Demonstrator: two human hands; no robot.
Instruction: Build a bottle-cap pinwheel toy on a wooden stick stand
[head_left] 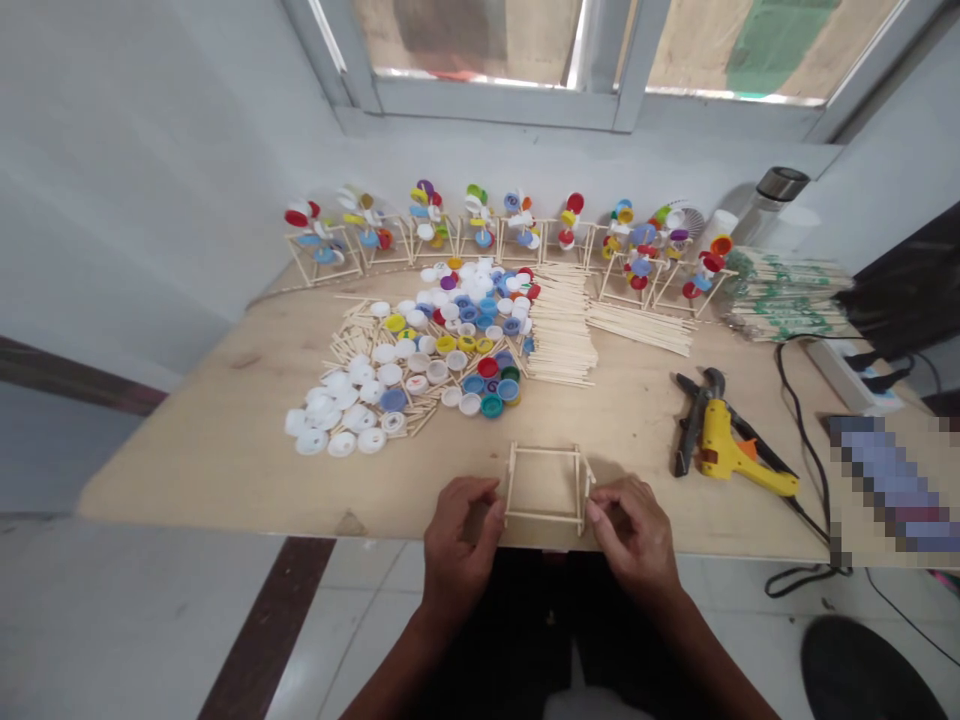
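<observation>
A small open frame of thin wooden sticks point(545, 518) stands at the table's front edge, between my two hands. My left hand point(463, 535) is curled at its left side, thumb and fingertips against the left stick. On the other side, my right hand point(634, 525) pinches the right side of the frame between thumb and fingers. Beyond the frame lies a pile of plastic bottle caps point(390, 375), mostly white, with blue, yellow, red and green ones, on top of short sticks. Long wooden sticks point(562, 330) lie in a stack to the right of the caps.
A yellow glue gun point(720, 440) rests on the right beside black-handled pliers point(690, 430). Finished stick stands with cap wheels point(480, 220) line the wall. Bagged sticks point(787, 295), a bottle point(772, 200), a power strip point(855, 375) and a black cable point(802, 430) are at the right.
</observation>
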